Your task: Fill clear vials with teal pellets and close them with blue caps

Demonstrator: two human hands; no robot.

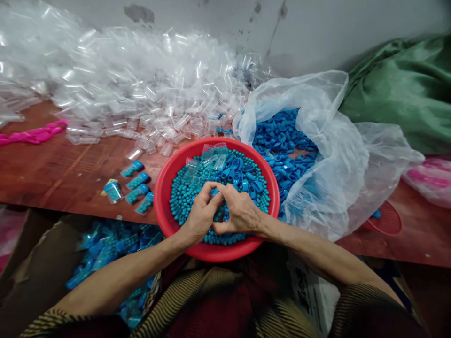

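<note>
My left hand (200, 213) and my right hand (241, 211) meet over a red plastic basin (162, 197). Their fingers are curled and pressed together at the tips. A bit of blue shows between them, but what they hold is mostly hidden. The basin holds many small teal beads (183, 188). On the beads lie a heap of blue plastic caps (239, 171) and several clear plastic tubes (220, 162). Left of the basin, several bead-filled tubes with blue caps (138, 180) lie on the reddish table (84, 173).
A large pile of clear tubes (148, 80) covers the back of the table. At right an opened clear bag (331, 159) spills blue caps (282, 136). Below the front edge, a cardboard box (42, 267) holds filled tubes. A green sack (405, 89) and red basket (389, 218) are farther right.
</note>
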